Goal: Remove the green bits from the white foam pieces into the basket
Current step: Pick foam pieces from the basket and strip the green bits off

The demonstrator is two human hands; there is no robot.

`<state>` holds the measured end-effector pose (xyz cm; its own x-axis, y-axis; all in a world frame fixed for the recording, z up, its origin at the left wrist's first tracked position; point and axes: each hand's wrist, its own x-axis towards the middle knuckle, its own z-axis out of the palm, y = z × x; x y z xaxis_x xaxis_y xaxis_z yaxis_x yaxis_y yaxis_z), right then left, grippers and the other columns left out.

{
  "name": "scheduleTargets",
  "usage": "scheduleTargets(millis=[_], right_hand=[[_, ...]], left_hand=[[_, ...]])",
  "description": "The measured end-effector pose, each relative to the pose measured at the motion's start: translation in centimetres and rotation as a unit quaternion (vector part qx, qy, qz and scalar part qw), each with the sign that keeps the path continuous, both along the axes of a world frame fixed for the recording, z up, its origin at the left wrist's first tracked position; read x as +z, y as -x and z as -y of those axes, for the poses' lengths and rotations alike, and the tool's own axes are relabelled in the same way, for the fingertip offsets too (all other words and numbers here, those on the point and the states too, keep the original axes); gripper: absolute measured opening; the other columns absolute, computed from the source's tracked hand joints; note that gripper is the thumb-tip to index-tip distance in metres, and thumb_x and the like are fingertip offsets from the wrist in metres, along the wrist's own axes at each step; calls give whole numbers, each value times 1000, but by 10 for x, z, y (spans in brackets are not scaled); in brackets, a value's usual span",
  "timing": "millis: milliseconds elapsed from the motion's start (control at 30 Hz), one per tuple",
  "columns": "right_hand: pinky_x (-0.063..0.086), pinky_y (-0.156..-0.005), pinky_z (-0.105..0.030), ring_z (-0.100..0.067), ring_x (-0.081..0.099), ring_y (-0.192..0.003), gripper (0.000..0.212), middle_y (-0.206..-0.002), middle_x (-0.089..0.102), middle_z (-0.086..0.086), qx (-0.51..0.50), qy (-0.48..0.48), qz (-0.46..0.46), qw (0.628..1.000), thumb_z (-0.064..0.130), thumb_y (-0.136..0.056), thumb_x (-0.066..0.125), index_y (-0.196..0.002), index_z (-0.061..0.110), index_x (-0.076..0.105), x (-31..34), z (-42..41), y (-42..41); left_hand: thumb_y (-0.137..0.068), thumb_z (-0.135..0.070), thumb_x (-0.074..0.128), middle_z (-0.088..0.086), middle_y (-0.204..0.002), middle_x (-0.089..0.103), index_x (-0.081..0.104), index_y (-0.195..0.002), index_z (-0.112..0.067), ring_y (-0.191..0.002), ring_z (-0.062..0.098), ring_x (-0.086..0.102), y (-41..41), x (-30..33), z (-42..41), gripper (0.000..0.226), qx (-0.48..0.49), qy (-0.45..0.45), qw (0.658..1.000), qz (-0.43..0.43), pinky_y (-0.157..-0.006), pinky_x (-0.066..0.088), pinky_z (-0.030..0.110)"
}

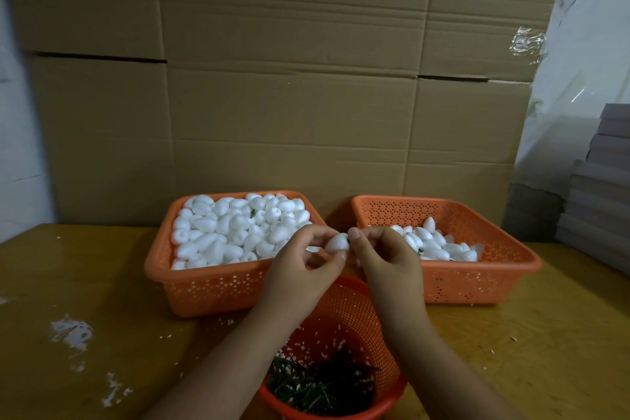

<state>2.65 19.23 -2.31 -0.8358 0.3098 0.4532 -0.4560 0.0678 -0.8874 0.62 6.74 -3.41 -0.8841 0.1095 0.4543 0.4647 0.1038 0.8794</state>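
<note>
My left hand [305,257] holds a white egg-shaped foam piece [336,242] above the round orange basket [385,365]. My right hand [381,254] pinches at the right end of that piece, where a small dark green bit shows. The round basket holds a pile of green bits [320,385] mixed with white crumbs. A square orange basket [211,290] on the left is heaped with white foam pieces [235,232]. A second square orange basket [504,269] on the right holds fewer foam pieces [439,245].
The baskets stand on a yellowish wooden table [85,283] with white foam crumbs [70,331] scattered at the left. A wall of cardboard boxes [289,78] rises behind. Stacked grey sheets [603,187] sit at the right edge.
</note>
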Motion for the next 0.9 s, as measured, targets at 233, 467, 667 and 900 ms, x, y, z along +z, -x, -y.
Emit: scheduleTargets(millis=[233,467,667,900], right_hand=[[41,-76,-10,-3,58,-90,9,-87,65,5,-45,-133,-72,987,17,-88,69,-83,20,75,0,4,-4],[48,-77,-27,-1,62,-88,21,-89,69,11,-38,-75,21,996,24,-98,49,-95,27,70,-2,6,-2],[51,-78,-35,-13,65,-83,32,-84,72,1,-2,-61,59,996,26,-100,47,-83,20,74,1,7,-2],[51,-71,-15,-3,67,-81,33,-85,75,3,54,-43,89,994,27,-101,46,-89,19,76,0,6,-2]], left_hand=[[-84,-48,66,-19,-98,65,61,-101,-42,-85,-2,63,2,-5,0,18,59,117,990,-61,-78,56,31],[-86,-35,69,-22,-88,65,57,-95,-44,-69,0,60,2,-4,-2,17,64,32,996,-59,-67,48,21],[-88,-33,68,-21,-87,67,57,-88,-52,-62,-1,58,0,1,0,22,52,-18,998,-38,-59,46,17],[-88,-31,69,-19,-90,68,59,-95,-42,-66,4,61,2,0,0,16,50,-30,998,-21,-64,49,27]])
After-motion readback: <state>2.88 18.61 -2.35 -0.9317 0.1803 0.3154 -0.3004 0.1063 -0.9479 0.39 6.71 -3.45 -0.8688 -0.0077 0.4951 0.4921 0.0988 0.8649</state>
